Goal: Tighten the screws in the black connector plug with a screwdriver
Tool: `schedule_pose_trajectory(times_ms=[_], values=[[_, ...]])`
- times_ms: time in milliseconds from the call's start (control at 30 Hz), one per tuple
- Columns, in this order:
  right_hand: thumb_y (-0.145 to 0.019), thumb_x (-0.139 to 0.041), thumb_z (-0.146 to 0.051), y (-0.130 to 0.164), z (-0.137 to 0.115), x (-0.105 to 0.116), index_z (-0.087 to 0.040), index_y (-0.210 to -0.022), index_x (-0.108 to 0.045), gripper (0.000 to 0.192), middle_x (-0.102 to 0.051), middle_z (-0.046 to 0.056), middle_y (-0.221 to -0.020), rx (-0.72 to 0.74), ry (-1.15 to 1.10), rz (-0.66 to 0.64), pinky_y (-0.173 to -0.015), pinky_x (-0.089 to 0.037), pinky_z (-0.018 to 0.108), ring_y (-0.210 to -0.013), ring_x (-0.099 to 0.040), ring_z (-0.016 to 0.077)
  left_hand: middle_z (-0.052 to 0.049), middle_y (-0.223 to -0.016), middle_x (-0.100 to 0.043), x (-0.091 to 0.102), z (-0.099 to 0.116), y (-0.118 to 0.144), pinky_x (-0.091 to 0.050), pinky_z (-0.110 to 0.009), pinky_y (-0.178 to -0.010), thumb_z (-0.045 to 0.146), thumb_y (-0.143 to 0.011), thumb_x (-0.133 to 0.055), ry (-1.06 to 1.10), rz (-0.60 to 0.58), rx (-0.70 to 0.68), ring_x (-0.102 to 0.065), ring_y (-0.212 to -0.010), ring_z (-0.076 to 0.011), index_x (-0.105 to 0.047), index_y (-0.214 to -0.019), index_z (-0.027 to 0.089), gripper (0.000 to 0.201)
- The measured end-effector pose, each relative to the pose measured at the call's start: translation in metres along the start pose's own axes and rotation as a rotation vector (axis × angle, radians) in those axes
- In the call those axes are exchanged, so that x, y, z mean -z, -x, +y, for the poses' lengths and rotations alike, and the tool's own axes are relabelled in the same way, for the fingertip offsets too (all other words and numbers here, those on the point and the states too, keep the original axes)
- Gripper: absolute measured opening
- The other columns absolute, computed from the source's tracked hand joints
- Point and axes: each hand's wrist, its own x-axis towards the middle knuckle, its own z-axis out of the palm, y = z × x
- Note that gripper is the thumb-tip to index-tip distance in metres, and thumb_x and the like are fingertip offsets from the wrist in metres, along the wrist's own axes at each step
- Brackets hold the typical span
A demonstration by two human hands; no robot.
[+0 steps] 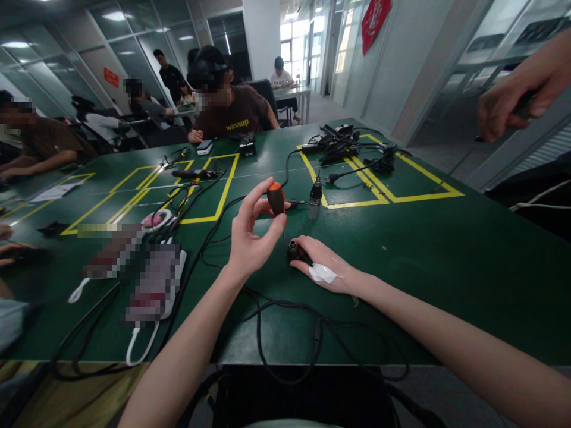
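Observation:
My left hand (pixel 255 229) is raised over the table, with thumb and fingers closed around the orange-and-black handle of a screwdriver (pixel 277 199). Its thin shaft points down towards my right hand. On the table, my right hand (pixel 322 261) grips a short dark cylindrical part (pixel 293 251) with a metal ring on top. Whether the shaft touches that part I cannot tell. White tape covers some of the back of my right hand. Just beyond stands an upright black-and-grey tool body (pixel 314 199) with a narrow metal tip, apart from both hands.
Black cables (pixel 285 306) loop across the green table (pixel 446 267) before me. Two phones with white leads (pixel 156 285) lie left. Tools and cords (pixel 336 145) are heaped beyond. Another person's hand (pixel 513 107) holds a thin-shafted tool at upper right. A person sits opposite.

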Motion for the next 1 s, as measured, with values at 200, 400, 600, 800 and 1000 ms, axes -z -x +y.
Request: schedule_pose_trajectory(times_ms=[200,400,600,800,1000], values=[[-0.099,-0.072,-0.027,0.0010,0.0013,-0.0003,-0.020,-0.125,-0.060,0.029,-0.071,0.011,-0.112,0.000,-0.005,0.005,-0.094,-0.056,0.046,-0.103,-0.068,0.0293,-0.003,-0.119,-0.076,-0.0007,-0.0051,-0.0009,-0.060,-0.021,-0.077,0.029,-0.094,-0.082,-0.025,0.030,-0.012,-0.072,-0.092,-0.0122,-0.053,-0.153,0.032,0.066],[-0.099,-0.072,-0.025,0.0004,-0.0007,0.0003,-0.019,-0.126,-0.059,0.030,-0.070,0.012,-0.113,-0.006,-0.002,-0.011,-0.093,-0.056,0.046,-0.102,-0.067,0.0288,-0.007,-0.124,-0.077,0.0008,-0.0010,0.0013,-0.065,-0.031,-0.089,0.027,-0.104,-0.065,0.017,-0.038,0.016,-0.078,-0.107,-0.0188,-0.044,-0.159,0.031,0.058],[-0.100,-0.071,-0.026,-0.0002,-0.0019,0.0010,-0.020,-0.125,-0.060,0.028,-0.070,0.011,-0.114,-0.017,-0.015,-0.015,-0.095,-0.055,0.046,-0.105,-0.068,0.0284,-0.003,-0.114,-0.080,0.0012,-0.0031,-0.0002,-0.059,-0.027,-0.081,0.027,-0.095,-0.080,-0.049,0.022,0.005,-0.077,-0.100,-0.0171,-0.051,-0.153,0.031,0.065],[-0.100,-0.069,-0.026,0.0002,-0.0004,0.0004,-0.019,-0.126,-0.059,0.028,-0.071,0.012,-0.113,-0.001,-0.007,-0.012,-0.094,-0.056,0.048,-0.103,-0.067,0.0293,-0.007,-0.138,-0.071,-0.0004,-0.0060,0.0013,-0.062,-0.024,-0.085,0.032,-0.097,-0.077,-0.021,0.049,0.016,-0.074,-0.105,-0.0156,-0.051,-0.154,0.033,0.062],[-0.100,-0.069,-0.025,0.0000,-0.0019,0.0013,-0.019,-0.126,-0.059,0.029,-0.071,0.012,-0.111,-0.007,0.004,-0.018,-0.092,-0.056,0.047,-0.101,-0.067,0.0289,-0.007,-0.125,-0.077,0.0012,-0.0028,0.0012,-0.065,-0.031,-0.090,0.031,-0.103,-0.068,0.001,-0.008,0.013,-0.079,-0.106,-0.0188,-0.048,-0.155,0.032,0.055]])
